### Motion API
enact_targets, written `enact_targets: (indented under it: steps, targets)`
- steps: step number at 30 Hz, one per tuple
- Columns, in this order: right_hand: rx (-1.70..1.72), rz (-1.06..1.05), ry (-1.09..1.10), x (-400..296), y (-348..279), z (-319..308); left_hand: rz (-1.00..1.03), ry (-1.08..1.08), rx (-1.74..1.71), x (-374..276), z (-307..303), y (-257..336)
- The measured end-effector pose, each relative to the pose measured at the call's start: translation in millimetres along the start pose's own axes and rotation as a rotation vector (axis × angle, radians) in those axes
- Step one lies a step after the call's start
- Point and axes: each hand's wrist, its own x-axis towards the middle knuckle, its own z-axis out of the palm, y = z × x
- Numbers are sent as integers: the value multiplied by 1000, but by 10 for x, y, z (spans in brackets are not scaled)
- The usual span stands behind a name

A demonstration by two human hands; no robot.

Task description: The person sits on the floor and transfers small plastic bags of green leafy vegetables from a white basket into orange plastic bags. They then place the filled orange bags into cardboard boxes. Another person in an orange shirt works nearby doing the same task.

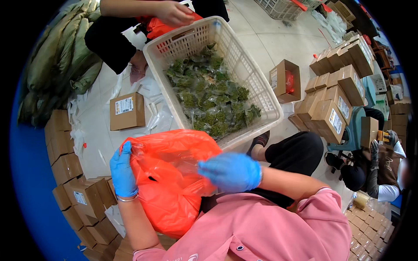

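My left hand (124,171), in a blue glove, grips the rim of a red plastic bag (163,208) that rests against my lap with its mouth spread. My right hand (230,172), also gloved in blue and blurred, is at the bag's right edge; its fingertips point into the mouth, and whether they hold anything cannot be told. Some clear plastic shows inside the bag. Just beyond stands a white plastic crate (228,143) with perforated walls, holding many small clear bags of green leafy plants (217,122).
Across the crate sits another person (173,13) with a red bag. A labelled carton (127,111) lies left; an open carton (284,81) holds a red bag. Stacked cartons (329,119) stand right, others (88,199) lower left. A co-worker (385,173) handles a box. Green sacks (62,58) lie upper left.
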Motion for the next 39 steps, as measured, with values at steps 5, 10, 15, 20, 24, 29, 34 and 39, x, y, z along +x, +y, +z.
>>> enact_targets:
  steps: [5,10,15,20,24,29,34,39]
  targets:
    - [-295,923,139,9,1587,-331,-170,-88,-140,44,68,-22]
    - [-207,1271,-789,-285,2488,397,-193,-66,-137,149,-3,-53]
    - [-113,1342,-973,-282,2646,656,-194,27,-125,121,30,-25]
    - [-117,1393,-865,-401,2585,882,-192,10,-148,130,-70,-34]
    - [-28,1614,-773,-113,2552,956,-192,20,-136,133,-96,-51]
    - [18,1684,-589,-340,2824,1211,-213,15,-189,164,-13,16]
    - [153,1339,-632,-819,3124,1013,-228,10,-205,117,-21,27]
    - [491,1483,-263,-540,2754,398,-196,21,-209,124,30,11]
